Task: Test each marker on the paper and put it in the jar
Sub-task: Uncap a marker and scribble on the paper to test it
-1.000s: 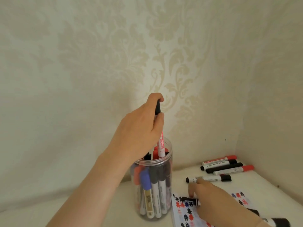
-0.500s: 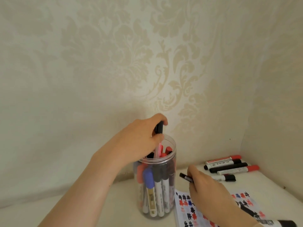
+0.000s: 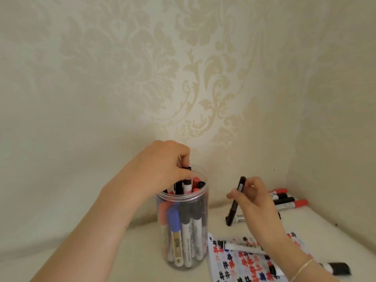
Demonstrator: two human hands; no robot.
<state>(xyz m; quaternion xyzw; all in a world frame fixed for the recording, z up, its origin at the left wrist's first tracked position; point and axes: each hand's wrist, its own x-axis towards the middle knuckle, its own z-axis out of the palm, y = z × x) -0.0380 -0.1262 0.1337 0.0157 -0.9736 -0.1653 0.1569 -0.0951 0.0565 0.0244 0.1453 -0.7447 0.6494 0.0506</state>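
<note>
The left hand [image 3: 162, 165] pinches a marker's cap [image 3: 188, 168] at the jar [image 3: 183, 231] mouth while the right hand [image 3: 254, 198] grips a black marker [image 3: 236, 202], light, stiff and probably smooth, best held mid-barrel.

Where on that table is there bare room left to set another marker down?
Bare tabletop shows left of the jar, beneath the left forearm, and in a strip between the paper and the markers by the wall. The right side is crowded: loose markers lie on and beside the paper, under the right hand.
</note>
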